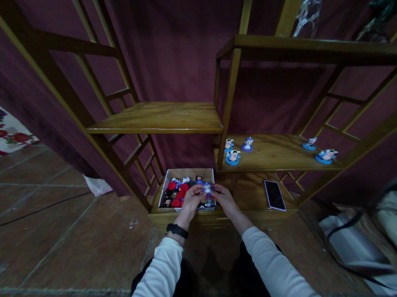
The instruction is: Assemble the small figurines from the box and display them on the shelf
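Observation:
Between my two hands is a small purple-and-white figurine [207, 189], held over the right part of an open cardboard box [160, 195]. My left hand [192, 198] grips the figurine from its left, while my right hand [222, 194] pinches it from the right. Inside the box lie several more figurines, among them red pieces [181, 195] and dark ones. On the shelf above and to the right, a similar purple figurine [247, 144] stands upright, beside blue-based figurines [232, 157].
The wooden shelf unit [157, 117] rises in front of me, with a post [232, 98] right of the box. A phone [274, 195] lies on the lower board. Two blue-based figurines [326, 156] stand at the middle shelf's right end. Bags [354, 235] sit on the floor at right.

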Demonstrator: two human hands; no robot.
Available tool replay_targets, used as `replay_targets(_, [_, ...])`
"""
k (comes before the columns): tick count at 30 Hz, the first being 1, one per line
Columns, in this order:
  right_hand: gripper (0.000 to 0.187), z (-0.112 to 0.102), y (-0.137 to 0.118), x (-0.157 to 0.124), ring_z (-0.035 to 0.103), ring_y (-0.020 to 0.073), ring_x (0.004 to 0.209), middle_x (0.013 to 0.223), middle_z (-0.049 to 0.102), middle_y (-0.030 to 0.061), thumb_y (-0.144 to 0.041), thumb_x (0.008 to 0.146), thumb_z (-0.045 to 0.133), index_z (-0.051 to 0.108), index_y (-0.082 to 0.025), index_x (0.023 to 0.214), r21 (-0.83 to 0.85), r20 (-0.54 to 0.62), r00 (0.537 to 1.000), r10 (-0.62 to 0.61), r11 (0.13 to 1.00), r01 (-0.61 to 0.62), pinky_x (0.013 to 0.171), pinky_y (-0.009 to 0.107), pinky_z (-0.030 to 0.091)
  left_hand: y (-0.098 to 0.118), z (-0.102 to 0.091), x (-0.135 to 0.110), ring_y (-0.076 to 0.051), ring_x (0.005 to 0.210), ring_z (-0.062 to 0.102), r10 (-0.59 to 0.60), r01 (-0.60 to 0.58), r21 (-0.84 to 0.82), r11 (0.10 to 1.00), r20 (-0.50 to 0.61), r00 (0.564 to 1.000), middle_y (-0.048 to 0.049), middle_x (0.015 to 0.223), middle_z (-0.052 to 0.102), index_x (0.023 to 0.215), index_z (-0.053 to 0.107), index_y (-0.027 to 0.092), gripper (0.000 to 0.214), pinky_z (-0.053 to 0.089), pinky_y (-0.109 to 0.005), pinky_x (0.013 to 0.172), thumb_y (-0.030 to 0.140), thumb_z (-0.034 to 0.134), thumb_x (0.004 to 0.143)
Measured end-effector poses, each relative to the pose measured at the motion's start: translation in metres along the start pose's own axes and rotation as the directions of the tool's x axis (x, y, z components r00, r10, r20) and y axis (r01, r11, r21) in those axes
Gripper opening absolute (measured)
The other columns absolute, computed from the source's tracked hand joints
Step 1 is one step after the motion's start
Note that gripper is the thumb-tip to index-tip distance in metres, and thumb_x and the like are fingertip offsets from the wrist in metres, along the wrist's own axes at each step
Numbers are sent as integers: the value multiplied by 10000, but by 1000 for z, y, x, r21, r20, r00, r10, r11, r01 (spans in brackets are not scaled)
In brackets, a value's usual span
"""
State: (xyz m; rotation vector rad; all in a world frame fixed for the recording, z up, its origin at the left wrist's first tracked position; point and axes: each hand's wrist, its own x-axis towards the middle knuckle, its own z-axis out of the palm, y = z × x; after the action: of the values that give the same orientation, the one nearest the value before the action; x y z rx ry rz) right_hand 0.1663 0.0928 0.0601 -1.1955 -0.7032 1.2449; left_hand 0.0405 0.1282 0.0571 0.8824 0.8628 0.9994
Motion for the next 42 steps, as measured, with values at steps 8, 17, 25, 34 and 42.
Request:
replay_targets(8, [400,4,3,-1,576,139,617,721,627,-11,-359,468,740,611,-172,799,-8,-18,1000,5,1000,-5,589,278,490,0,0,-1,-126,598,601,10,-10,7,1000,-27,1000,-18,681,654,765,621,134,374,498,-267,618,201,814,452])
replay_targets(17, [362,6,7,0,599,156,617,720,635,-16,-311,442,760,596,-176,735,44,-17,999,29,999,-28,603,315,526,-5,-3,0,-134,599,608,1,-2,-13,1000,-26,1000,-18,678,654,740,624,134,328,511,-300,642,169,803,467])
replay_targets(25, [320,6,4,-4,588,142,582,692,620,-6,-307,500,714,602,-170,767,81,-48,997,65,995,-61,603,315,512,3,-4,-2,-140,653,629,-76,74,-62,995,-23,997,-42,721,661,748,632,131,291,521,-285,674,120,790,504])
replay_targets(34, [400,6,1,-4,581,132,623,746,636,-9,-228,470,703,642,-185,863,66,-66,997,44,997,-40,570,260,490,5,-4,-4,-145,697,615,-29,30,14,999,-35,999,-44,800,667,831,653,144,351,499,-267,648,99,763,500])
replay_targets(42, [344,4,-1,-12,586,152,685,773,669,-10,-267,472,741,657,-198,799,66,15,999,-39,997,38,604,271,492,6,-2,-14,-137,684,607,84,-84,45,995,-6,996,-44,819,683,875,664,131,380,483,-250,635,101,738,504])
